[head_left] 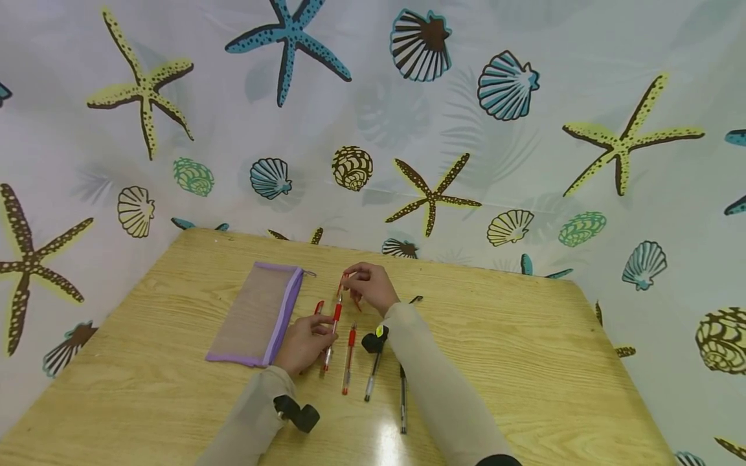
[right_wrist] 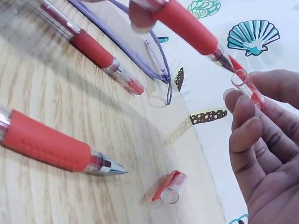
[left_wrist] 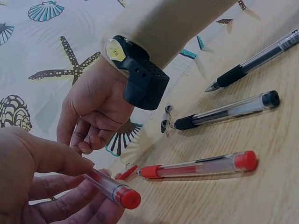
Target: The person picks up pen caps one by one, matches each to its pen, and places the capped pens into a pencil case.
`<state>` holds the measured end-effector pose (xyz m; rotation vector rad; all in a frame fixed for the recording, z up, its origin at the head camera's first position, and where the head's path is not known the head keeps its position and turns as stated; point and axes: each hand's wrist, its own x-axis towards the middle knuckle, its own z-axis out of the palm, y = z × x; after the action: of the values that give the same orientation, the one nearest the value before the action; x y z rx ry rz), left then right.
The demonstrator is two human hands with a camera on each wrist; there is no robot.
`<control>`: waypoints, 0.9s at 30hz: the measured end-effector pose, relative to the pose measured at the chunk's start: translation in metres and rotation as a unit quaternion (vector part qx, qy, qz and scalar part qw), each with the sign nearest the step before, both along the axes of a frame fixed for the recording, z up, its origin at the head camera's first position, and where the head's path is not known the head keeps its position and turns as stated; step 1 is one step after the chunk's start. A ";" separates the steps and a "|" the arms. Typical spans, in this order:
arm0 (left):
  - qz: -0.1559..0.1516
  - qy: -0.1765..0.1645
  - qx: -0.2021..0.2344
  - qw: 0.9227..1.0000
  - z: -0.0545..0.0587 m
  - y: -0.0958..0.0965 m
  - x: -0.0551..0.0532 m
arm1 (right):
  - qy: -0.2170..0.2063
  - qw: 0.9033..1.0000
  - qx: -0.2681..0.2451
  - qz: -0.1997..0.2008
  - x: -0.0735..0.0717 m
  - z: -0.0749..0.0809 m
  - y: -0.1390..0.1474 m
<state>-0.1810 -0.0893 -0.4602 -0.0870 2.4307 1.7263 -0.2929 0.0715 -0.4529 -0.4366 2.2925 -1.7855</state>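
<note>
Here's the red pen, up off the tabletop, its barrel pinched in the fingers of the left hand. The right hand has thumb and fingers clamped on a clear cap with a red clip, and look at the right wrist view: the bare tip sits right at the cap's mouth! Touching or just short, I can't tell.

The step in hand looks like the capping or uncapping of this pen; one moment alone doesn't settle which. If it's capping, the next move calls for lining up cap and tip, then a straight push; if not, a clean pull clear of the point.

Below, an uncapped red pen lies near a loose red cap. A capped red pen rests beside the left hand, the purple-edged mesh pouch further left. Two black pens lie over to the right.
</note>
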 end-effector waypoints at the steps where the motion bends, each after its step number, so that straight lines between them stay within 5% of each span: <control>1: 0.000 0.000 0.000 1.000 0.001 0.000 0.000 | -0.002 1.000 -0.005 0.002 0.001 0.002 0.001; 12: -0.002 0.008 0.010 1.000 0.001 0.001 0.000 | -0.003 1.000 -0.012 0.016 0.028 0.035 0.004; 27: -0.014 0.026 0.043 0.999 0.001 0.001 0.000 | 0.009 0.999 -0.027 0.019 0.036 0.037 0.009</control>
<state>-0.1812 -0.0885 -0.4593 0.0028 2.3767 1.8394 -0.2570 0.0805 -0.4164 -0.5043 2.2368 -1.8366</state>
